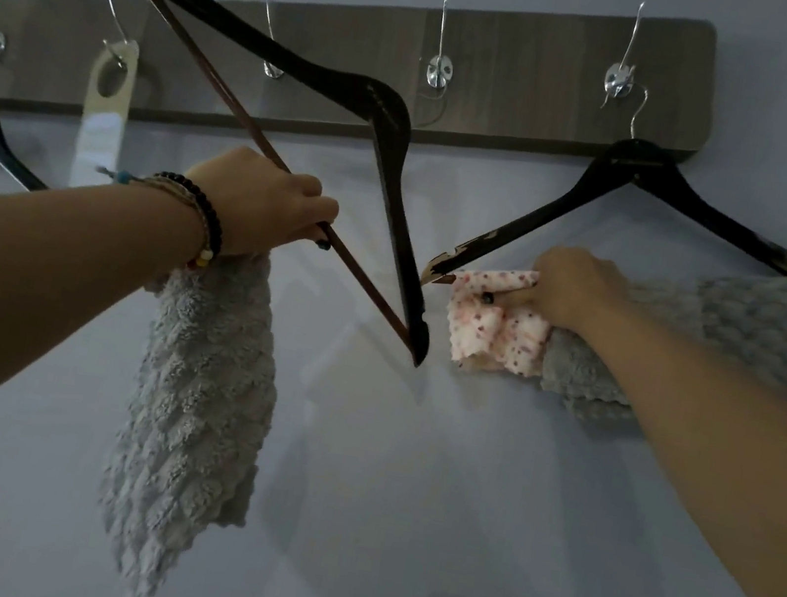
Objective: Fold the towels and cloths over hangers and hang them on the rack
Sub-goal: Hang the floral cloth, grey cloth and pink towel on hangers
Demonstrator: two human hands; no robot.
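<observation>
Wall rack (543, 109) with metal hooks, seen from below. Left hand (261, 206) grips the crossbar of a tilted dark hanger (386, 141), off the hooks, with a grey towel (200, 396) hanging beneath it. Right hand (572, 289) pinches a floral cloth (496, 326) on a second hanger (632, 166), hooked at right, beside another grey towel (760, 333).

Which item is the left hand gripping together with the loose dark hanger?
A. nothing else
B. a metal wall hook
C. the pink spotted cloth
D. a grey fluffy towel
D: the left hand grips the loose hanger by its bar, and a grey fluffy towel hangs down from that same grip.
</observation>
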